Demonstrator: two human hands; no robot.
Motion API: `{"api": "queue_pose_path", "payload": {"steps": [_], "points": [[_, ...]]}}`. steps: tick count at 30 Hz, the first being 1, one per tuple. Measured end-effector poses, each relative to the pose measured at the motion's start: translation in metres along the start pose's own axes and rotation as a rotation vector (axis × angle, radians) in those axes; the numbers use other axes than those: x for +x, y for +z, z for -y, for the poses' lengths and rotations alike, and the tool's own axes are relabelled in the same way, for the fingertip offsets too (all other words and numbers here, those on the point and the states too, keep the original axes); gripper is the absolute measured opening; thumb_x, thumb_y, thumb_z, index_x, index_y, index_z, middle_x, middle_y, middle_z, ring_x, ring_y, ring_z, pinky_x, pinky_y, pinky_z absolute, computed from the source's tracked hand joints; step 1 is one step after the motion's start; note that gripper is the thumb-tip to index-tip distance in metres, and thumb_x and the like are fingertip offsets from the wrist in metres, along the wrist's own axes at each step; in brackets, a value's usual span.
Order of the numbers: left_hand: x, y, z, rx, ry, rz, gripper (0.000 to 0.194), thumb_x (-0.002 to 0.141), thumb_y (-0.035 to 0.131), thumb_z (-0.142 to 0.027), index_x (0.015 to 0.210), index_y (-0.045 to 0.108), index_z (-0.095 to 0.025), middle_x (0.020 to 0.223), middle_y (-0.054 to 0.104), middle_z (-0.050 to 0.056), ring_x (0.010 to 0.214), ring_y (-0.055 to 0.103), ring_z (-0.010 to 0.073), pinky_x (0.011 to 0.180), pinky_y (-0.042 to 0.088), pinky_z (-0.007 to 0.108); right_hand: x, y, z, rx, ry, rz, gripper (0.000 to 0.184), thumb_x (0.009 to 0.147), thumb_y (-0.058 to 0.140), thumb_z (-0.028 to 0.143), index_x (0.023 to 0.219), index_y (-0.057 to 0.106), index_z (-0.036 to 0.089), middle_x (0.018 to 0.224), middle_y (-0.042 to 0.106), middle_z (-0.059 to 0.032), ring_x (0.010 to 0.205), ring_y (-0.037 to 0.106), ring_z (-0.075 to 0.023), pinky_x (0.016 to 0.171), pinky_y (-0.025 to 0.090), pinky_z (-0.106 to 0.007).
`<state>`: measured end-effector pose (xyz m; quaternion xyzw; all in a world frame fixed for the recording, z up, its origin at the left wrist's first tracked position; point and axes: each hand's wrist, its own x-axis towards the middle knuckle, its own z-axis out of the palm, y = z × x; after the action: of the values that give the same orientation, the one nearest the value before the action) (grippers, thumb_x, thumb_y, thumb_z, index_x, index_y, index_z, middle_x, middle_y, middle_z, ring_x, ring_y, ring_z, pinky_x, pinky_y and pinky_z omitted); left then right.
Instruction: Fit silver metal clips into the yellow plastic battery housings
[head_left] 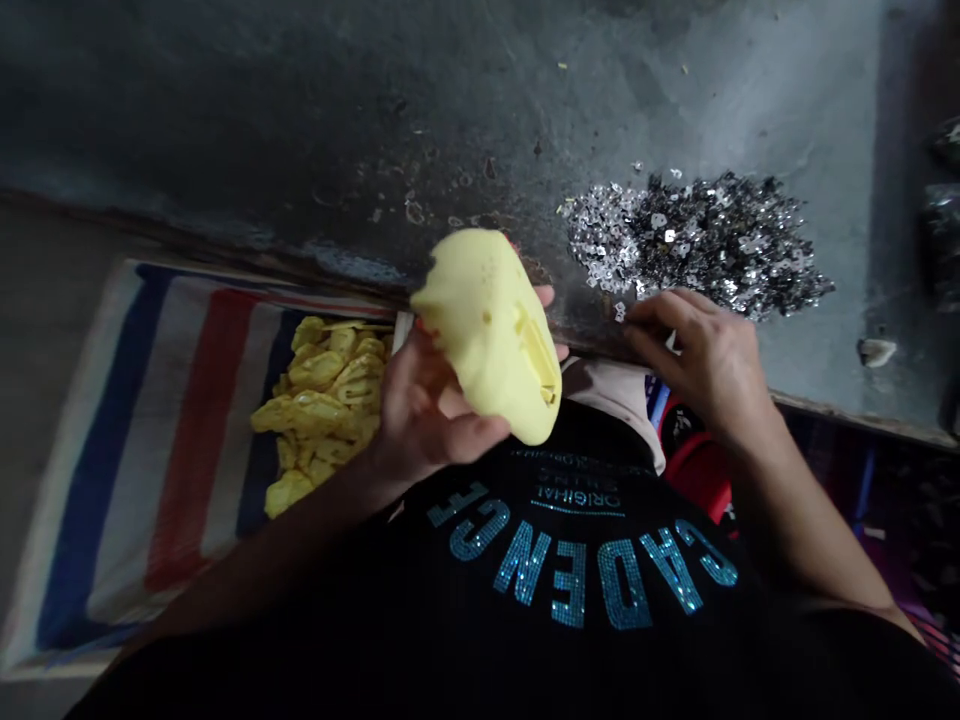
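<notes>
My left hand (427, 410) is wrapped round a pale yellow moulded plastic shell (491, 335). The shell is tilted, with a long slotted recess along the side that shows and a ragged edge at its left. Some of the fingers are hidden behind it. At the table's near edge, my right hand (701, 350) has thumb and forefinger pinched together. A small silvery metal piece (620, 312) shows at those fingertips. Just beyond lies a heap of many such small stamped metal pieces (712, 240).
The heap rests on a worn grey metal table (480, 120). Below its edge at left, several yellow plastic parts (322, 400) lie by a striped red, white and blue sheet (180, 440). A red object (697, 470) is below the right forearm. A pale scrap (876, 351) lies at right.
</notes>
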<state>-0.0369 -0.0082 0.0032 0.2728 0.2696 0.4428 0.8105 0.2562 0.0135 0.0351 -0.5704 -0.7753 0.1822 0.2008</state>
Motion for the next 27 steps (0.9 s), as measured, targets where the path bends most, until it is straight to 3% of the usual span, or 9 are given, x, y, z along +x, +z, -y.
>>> {"api": "queue_pose_path", "payload": {"steps": [3,5,8,10,13,15,17,21,27], "points": [[0.008,0.003,0.001,0.103,0.219,-0.080,0.070,0.085,0.104,-0.045,0.151,0.080,-0.041,0.163,0.079,-0.001,0.167,0.061,0.0378,0.114,0.072,0.043,0.018,-0.002,-0.005,-0.358,0.005,0.067,0.010,0.108,0.073,0.030,0.107,0.081,0.024,0.105,0.085,-0.0098,0.090,0.076,-0.0254,0.066,0.044,-0.035],[0.012,0.005,0.002,0.098,0.161,-0.102,0.067,0.088,0.101,-0.050,0.151,0.079,-0.040,0.154,0.083,-0.001,0.157,0.070,0.0353,0.108,0.074,0.041,0.026,0.003,-0.003,-0.468,-0.002,0.115,0.013,0.108,0.071,0.029,0.105,0.081,0.023,0.104,0.084,-0.0113,0.088,0.075,-0.0260,0.065,0.038,-0.036],[0.013,0.009,0.002,-0.002,0.062,-0.101,0.066,0.087,0.100,-0.049,0.148,0.079,-0.036,0.146,0.086,0.000,0.143,0.079,0.0319,0.108,0.074,0.043,0.029,0.005,0.000,-0.534,-0.012,0.113,0.016,0.108,0.067,0.025,0.098,0.079,0.022,0.100,0.084,-0.0120,0.081,0.072,-0.0254,0.071,0.041,-0.039],[0.014,0.010,0.007,-0.060,-0.016,-0.073,0.066,0.089,0.097,-0.049,0.148,0.078,-0.028,0.143,0.088,0.006,0.139,0.081,0.0333,0.113,0.072,0.047,0.025,0.000,-0.001,-0.432,-0.031,0.057,0.014,0.104,0.069,0.023,0.093,0.077,0.023,0.093,0.083,-0.0089,0.076,0.069,-0.0233,0.075,0.046,-0.041],[0.017,0.009,0.019,-0.091,-0.157,-0.008,0.072,0.088,0.094,-0.051,0.151,0.076,-0.021,0.145,0.087,0.015,0.138,0.083,0.0393,0.120,0.068,0.055,0.012,-0.009,0.001,0.079,-0.042,-0.048,0.007,0.103,0.077,0.026,0.096,0.077,0.026,0.090,0.083,-0.0018,0.075,0.070,-0.0200,0.075,0.053,-0.039],[0.018,0.008,0.028,-0.102,-0.218,0.020,0.078,0.087,0.095,-0.051,0.156,0.074,-0.022,0.150,0.084,0.018,0.142,0.081,0.0416,0.123,0.066,0.058,0.001,-0.011,0.008,0.485,-0.027,-0.070,0.006,0.106,0.082,0.031,0.102,0.078,0.029,0.099,0.086,0.0000,0.085,0.078,-0.0207,0.080,0.061,-0.039],[0.020,0.009,0.035,-0.111,-0.237,0.044,0.084,0.086,0.096,-0.054,0.160,0.071,-0.023,0.149,0.085,0.018,0.141,0.082,0.0413,0.121,0.067,0.058,-0.008,-0.007,0.017,0.707,-0.035,-0.070,0.006,0.108,0.083,0.031,0.106,0.078,0.030,0.117,0.089,-0.0019,0.108,0.085,-0.0239,0.098,0.068,-0.043],[0.021,0.017,0.039,-0.104,-0.259,0.089,0.090,0.087,0.095,-0.062,0.163,0.068,-0.024,0.137,0.089,0.017,0.131,0.086,0.0410,0.112,0.071,0.056,-0.020,0.006,0.023,0.601,-0.100,-0.140,0.006,0.109,0.080,0.027,0.104,0.078,0.030,0.147,0.083,-0.0080,0.139,0.079,-0.0311,0.121,0.065,-0.055],[0.023,0.025,0.039,-0.074,-0.294,0.150,0.098,0.088,0.090,-0.074,0.168,0.064,-0.025,0.142,0.087,0.019,0.136,0.084,0.0445,0.108,0.072,0.054,-0.028,0.001,0.016,0.452,-0.111,-0.171,0.007,0.108,0.079,0.032,0.102,0.076,0.030,0.145,0.083,-0.0101,0.135,0.078,-0.0362,0.116,0.066,-0.062]]}}
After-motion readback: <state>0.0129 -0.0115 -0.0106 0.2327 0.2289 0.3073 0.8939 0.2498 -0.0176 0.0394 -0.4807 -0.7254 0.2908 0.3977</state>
